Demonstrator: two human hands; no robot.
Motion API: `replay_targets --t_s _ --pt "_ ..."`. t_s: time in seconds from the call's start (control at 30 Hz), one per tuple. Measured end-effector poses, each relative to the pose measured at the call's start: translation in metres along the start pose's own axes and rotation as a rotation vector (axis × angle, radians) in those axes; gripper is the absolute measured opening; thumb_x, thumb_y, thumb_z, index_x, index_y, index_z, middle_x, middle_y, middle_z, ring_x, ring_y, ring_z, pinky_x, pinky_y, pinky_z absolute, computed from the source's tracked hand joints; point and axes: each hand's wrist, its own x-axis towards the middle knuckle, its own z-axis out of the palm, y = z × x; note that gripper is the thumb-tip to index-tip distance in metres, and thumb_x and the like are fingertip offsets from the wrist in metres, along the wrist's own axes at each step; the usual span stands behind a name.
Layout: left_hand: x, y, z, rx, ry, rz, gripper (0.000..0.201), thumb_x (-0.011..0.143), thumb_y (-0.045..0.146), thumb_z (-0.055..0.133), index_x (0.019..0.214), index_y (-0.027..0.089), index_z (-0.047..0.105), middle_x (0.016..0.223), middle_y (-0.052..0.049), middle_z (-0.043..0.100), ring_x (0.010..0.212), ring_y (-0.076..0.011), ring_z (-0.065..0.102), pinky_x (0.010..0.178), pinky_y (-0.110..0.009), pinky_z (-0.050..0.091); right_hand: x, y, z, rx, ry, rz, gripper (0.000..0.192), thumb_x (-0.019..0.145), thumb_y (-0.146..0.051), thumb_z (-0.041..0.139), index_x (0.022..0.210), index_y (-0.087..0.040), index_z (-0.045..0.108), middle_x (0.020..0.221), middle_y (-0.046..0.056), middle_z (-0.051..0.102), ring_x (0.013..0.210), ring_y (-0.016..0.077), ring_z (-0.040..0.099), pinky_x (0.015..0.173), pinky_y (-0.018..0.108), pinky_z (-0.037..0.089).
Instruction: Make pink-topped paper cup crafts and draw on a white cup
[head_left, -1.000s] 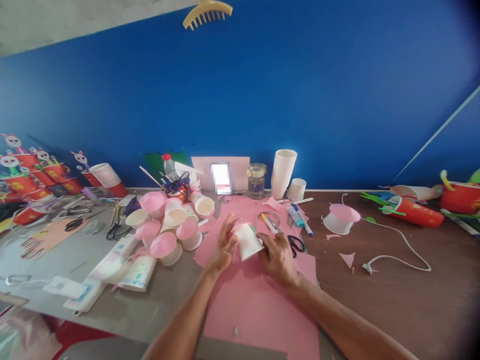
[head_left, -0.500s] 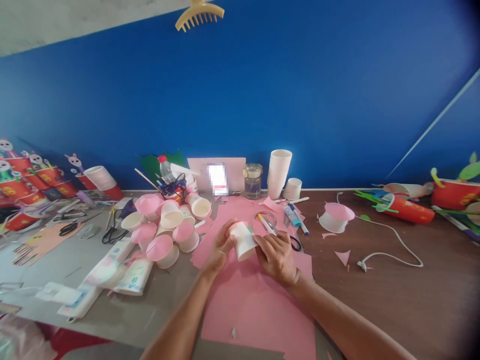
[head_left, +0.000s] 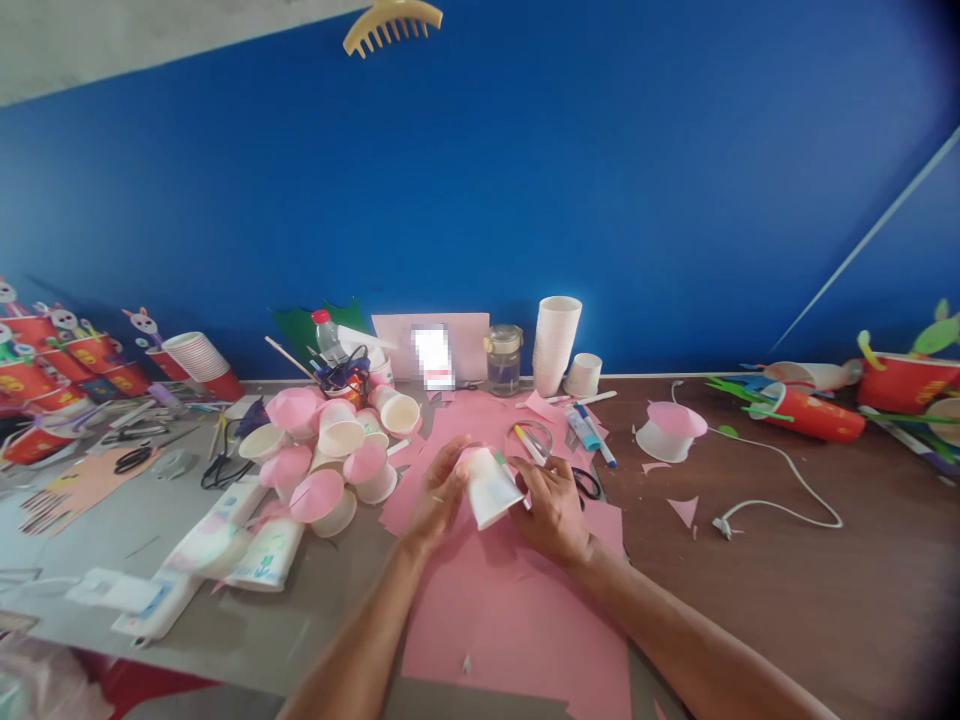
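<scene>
1. The left hand (head_left: 439, 495) and right hand (head_left: 551, 505) both gripped a small white paper cup (head_left: 489, 487) with a pink paper top, held tilted just above the pink paper sheet (head_left: 517, 610) on the table (head_left: 787, 560).
2. Judged step — pressing the pink top onto the cup; the next move would call for even fingertip pressure round the rim.

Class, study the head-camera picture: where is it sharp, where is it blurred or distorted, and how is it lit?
Head view: even, soft light, faint shadows; the paper cup between the left hand and right hand is slightly motion-blurred; table edge and wall lines bow from wide-angle distortion; the right border darkens; a pixelated patch hides a small upright item.
</scene>
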Motion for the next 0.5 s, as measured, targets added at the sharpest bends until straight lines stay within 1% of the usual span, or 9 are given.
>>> replay_targets --t_s 0.13,0.2,0.27,0.37,0.43,0.5 --pt "-0.0005 -0.0038 -0.0019 0.055 -0.024 0.001 0.049 0.082 0.043 0.066 0.126 0.025 0.054 0.124 -0.008 0.064 0.112 -0.0243 0.060 0.094 -0.037 0.048 -0.0005 0.0001 0.0012 0.005 -0.012 -0.003 0.028 0.078 -0.007 0.044 0.102 -0.016 0.055 0.060 -0.002 0.065 0.050 0.0147 0.056 0.071 0.034 0.036" --pt "-0.0016 -0.0054 -0.0023 0.161 -0.023 0.035 0.050 0.084 0.045 0.061 0.130 0.026 0.051 0.129 -0.008 0.061 0.119 -0.0248 0.055 0.100 -0.039 0.044 0.0004 0.0003 -0.0001 0.000 -0.008 0.007 0.025 0.080 -0.009 0.044 0.101 -0.016 0.056 0.062 -0.001 0.067 0.051 0.0149 0.057 0.069 0.034 0.035" --pt "-0.0029 -0.0055 -0.0015 0.277 -0.025 0.079 0.056 0.084 0.049 0.061 0.133 0.026 0.049 0.134 -0.008 0.057 0.125 -0.0258 0.050 0.103 -0.040 0.042 0.0021 0.0004 -0.0023 -0.004 -0.002 0.015 0.024 0.082 -0.010 0.044 0.101 -0.016 0.057 0.062 0.000 0.067 0.050 0.0146 0.057 0.067 0.033 0.034" --pt "-0.0044 -0.0039 0.0015 0.351 -0.068 0.073 0.067 0.077 0.054 0.065 0.135 0.024 0.048 0.131 -0.009 0.059 0.121 -0.0286 0.052 0.097 -0.038 0.046 0.0047 0.0003 -0.0053 -0.017 -0.010 0.010 0.023 0.083 -0.009 0.043 0.100 -0.015 0.057 0.058 -0.002 0.064 0.048 0.0135 0.054 0.065 0.032 0.033" --pt "-0.0049 -0.0034 0.0029 0.346 -0.086 0.049 0.072 0.075 0.055 0.067 0.136 0.024 0.046 0.126 -0.009 0.061 0.113 -0.0273 0.056 0.091 -0.036 0.048 0.0057 0.0001 -0.0063 -0.029 -0.006 -0.011 0.023 0.083 -0.009 0.042 0.100 -0.015 0.057 0.058 -0.003 0.063 0.047 0.0134 0.053 0.065 0.032 0.033" --pt "-0.0050 -0.0037 0.0030 0.348 -0.082 0.037 0.071 0.077 0.054 0.067 0.138 0.026 0.044 0.126 -0.008 0.061 0.109 -0.0245 0.057 0.089 -0.033 0.048 0.0059 0.0000 -0.0064 -0.038 0.008 -0.023 0.022 0.084 -0.009 0.043 0.100 -0.015 0.057 0.058 -0.003 0.063 0.048 0.0133 0.054 0.066 0.032 0.032"
